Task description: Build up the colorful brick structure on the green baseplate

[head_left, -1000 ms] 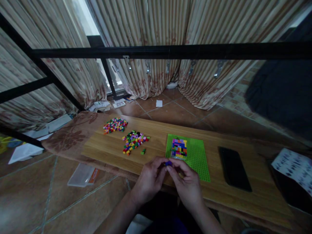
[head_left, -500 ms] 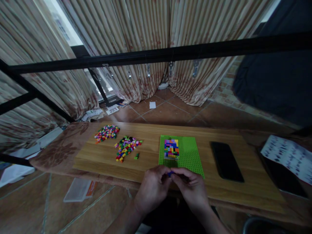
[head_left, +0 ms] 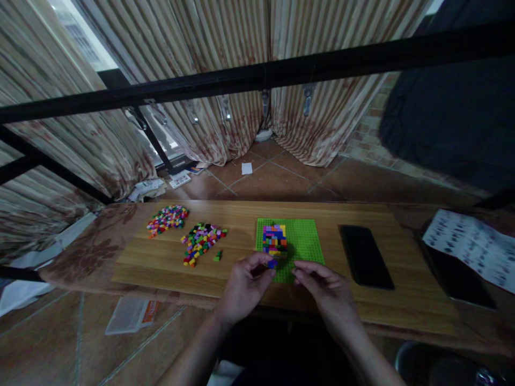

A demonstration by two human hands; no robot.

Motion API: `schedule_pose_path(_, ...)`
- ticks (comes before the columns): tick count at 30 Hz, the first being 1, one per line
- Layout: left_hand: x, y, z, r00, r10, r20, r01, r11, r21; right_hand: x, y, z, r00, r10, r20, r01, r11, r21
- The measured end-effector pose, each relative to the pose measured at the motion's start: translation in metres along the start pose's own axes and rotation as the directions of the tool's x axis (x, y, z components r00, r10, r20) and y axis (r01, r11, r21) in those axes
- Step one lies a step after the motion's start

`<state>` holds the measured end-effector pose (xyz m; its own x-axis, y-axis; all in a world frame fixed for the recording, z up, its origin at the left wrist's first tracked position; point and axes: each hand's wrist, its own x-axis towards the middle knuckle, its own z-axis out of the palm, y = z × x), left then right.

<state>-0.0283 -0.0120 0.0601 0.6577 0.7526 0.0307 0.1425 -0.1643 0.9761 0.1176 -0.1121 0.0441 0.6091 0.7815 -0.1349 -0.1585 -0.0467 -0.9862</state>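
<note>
My left hand (head_left: 244, 287) pinches a small blue brick (head_left: 272, 263) at the near edge of the green baseplate (head_left: 308, 241). A patch of mixed-colour bricks (head_left: 274, 239) is built on the plate's left part, just beyond the blue brick. My right hand (head_left: 326, 292) hovers beside it over the plate's front edge, fingers curled and slightly apart, holding nothing I can see. Two heaps of loose coloured bricks lie to the left on the wooden board: a near heap (head_left: 201, 242) and a far heap (head_left: 167, 219).
A black phone (head_left: 365, 255) lies right of the baseplate. A printed sheet (head_left: 470, 246) sits at the far right. A black metal bar (head_left: 257, 75) crosses overhead. Curtains hang behind. A clear plastic case (head_left: 127, 316) lies on the tiled floor.
My hands have come apart: the left keeps the blue brick and has moved up to the plate's near edge, the right has let go. The view has shifted a little.
</note>
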Motion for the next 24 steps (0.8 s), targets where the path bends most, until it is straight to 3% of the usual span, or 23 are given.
schedule_pose_path(7,-0.012,0.020,0.010,0.980,0.199,0.009,-0.190,0.921,0.339,-0.012,-0.012,0.025,0.993,-0.070,0.094,0.064,0.996,0.061)
schedule_pose_path(13,-0.021,0.018,0.008,0.978,0.210,-0.006,-0.186,0.879,0.439,-0.017,-0.007,0.036,0.998,-0.030,0.058,0.024,0.994,0.108)
schedule_pose_path(16,-0.030,0.011,0.006,0.978,0.195,-0.072,-0.147,0.895,0.421,-0.023,0.004,0.046,0.999,0.019,0.049,-0.024,0.993,0.113)
schedule_pose_path(19,-0.045,0.000,0.000,0.964,0.148,-0.220,-0.058,0.928,0.369,-0.031,0.018,0.061,0.997,0.066,0.028,-0.069,0.990,0.125)
schedule_pose_path(22,-0.062,-0.017,-0.016,0.911,0.019,-0.413,0.067,0.979,0.194,-0.032,0.033,0.079,0.994,0.103,0.038,-0.106,0.991,0.086)
schedule_pose_path(24,-0.073,-0.029,-0.032,0.862,-0.097,-0.498,0.104,0.994,-0.013,-0.024,0.042,0.095,0.992,0.046,0.118,-0.042,0.998,-0.037)
